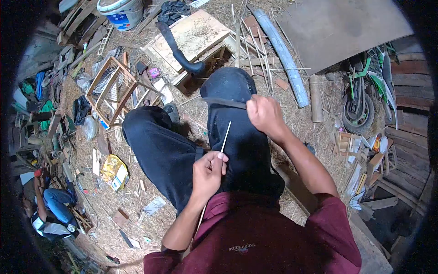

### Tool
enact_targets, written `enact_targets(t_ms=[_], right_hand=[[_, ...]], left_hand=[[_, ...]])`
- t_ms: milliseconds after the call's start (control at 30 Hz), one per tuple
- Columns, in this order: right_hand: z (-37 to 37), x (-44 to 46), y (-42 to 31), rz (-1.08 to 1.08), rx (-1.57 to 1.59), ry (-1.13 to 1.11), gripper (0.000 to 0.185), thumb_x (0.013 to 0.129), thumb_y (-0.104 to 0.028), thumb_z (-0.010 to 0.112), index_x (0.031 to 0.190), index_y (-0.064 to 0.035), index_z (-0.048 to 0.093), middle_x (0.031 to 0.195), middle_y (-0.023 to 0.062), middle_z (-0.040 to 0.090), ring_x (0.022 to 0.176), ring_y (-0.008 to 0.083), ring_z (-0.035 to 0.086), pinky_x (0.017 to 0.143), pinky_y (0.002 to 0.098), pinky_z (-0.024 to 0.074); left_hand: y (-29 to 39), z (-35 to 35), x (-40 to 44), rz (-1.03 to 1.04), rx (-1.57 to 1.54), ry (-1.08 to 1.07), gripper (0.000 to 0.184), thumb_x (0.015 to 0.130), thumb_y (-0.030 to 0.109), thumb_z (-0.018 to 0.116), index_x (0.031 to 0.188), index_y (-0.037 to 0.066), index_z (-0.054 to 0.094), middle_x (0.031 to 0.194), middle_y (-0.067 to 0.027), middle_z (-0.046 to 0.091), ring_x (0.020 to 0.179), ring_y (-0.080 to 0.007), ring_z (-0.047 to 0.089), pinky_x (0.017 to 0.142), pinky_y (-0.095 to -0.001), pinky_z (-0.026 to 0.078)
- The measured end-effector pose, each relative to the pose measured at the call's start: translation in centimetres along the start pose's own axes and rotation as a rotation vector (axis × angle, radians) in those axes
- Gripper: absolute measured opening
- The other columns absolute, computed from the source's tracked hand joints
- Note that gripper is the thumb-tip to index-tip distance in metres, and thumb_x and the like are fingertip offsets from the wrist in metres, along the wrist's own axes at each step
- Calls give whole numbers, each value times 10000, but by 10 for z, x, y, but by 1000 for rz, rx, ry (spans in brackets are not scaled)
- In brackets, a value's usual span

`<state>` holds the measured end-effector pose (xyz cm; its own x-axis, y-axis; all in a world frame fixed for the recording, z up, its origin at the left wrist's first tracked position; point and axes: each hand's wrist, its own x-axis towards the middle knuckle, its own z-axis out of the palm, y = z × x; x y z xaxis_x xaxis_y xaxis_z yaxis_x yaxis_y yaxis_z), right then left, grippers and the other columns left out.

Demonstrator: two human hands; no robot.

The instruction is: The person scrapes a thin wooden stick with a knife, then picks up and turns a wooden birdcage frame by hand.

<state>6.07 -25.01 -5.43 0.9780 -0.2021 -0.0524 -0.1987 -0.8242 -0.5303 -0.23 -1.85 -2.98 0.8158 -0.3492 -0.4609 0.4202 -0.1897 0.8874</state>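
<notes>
My left hand [209,171] is closed in a pinch on a thin, pale stick [226,137], which looks like split bamboo. The stick's upper end points up over my thigh, and its lower part runs back along my forearm. Over my right knee, my right hand [265,114] is wrapped round a knife, its handle hidden in the fist. The dark, slightly curved knife blade [223,103] extends left across the knee, apart from the stick's tip.
Ahead stands a low wooden block [196,39] with a dark curved tool [180,52] on it. Thin sticks [260,50] lie beside a grey-blue pole [283,57]. Left are a wooden frame [112,91] and a seated person [52,205]; a motorbike wheel [358,112] is at right.
</notes>
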Motion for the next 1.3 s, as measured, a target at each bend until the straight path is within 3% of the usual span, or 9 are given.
enact_targets(t_ms=[133,167,267,367,467,533,700,1033,1300], right_hand=[[11,1,21,101,489,-9,498,973,-324,378,667,14,578,571,200,559,545,338,566,588,458,450],[4,3,21,267,613,-108,547,1016,-378,337,697,-4,578,560,100,514,536,237,502,566,402,407],[3,2,42,337,695,41,448,1027,-370,376,864,-11,590,620,80,554,556,216,514,574,404,412],[-18,-4,28,151,353,304,336,1026,-307,425,1113,-8,549,703,83,576,616,208,544,598,385,435],[-33,-10,14,-22,312,334,360,1027,-246,429,1302,-17,461,782,86,601,681,197,579,645,365,476],[-29,-14,12,-325,141,271,468,963,-179,496,1422,-134,418,890,122,619,739,251,620,664,383,520],[-31,-37,-18,-423,-141,-255,617,829,-128,586,1391,-362,483,779,105,547,662,317,605,559,434,520],[-28,-24,-7,-651,-200,-144,660,797,-104,616,1362,-425,502,703,70,480,542,266,562,462,390,492],[-32,-7,4,-506,-147,-136,624,829,-97,591,1386,-361,492,732,105,514,597,299,582,533,411,510]], left_hand=[[20,-4,29,-131,-306,-97,271,1021,217,474,954,-4,616,610,14,514,437,-26,363,404,-199,259],[21,-4,37,-134,-371,-120,266,1018,216,477,956,-6,610,607,7,510,421,-28,353,390,-199,249],[25,-7,50,-200,-553,-155,249,1009,210,486,966,-10,596,603,-8,502,395,-33,336,364,-196,235],[27,-10,56,-233,-634,-171,240,1002,211,494,978,-9,587,600,-13,498,386,-34,332,357,-193,237],[28,-10,58,-228,-619,-151,231,996,216,507,989,-2,585,605,-15,505,379,-34,327,353,-194,238],[29,-7,60,-218,-552,-105,216,993,207,514,991,3,586,607,-12,516,378,-32,327,352,-196,231],[25,1,64,-95,-281,-51,172,989,167,518,973,17,601,602,11,535,437,-33,381,409,-206,271],[17,0,67,-79,-250,-38,168,989,158,512,950,21,600,598,30,518,485,-39,397,455,-221,289],[13,-11,42,-80,-249,-29,205,991,223,532,947,29,584,586,31,480,434,-33,343,393,-211,241]])
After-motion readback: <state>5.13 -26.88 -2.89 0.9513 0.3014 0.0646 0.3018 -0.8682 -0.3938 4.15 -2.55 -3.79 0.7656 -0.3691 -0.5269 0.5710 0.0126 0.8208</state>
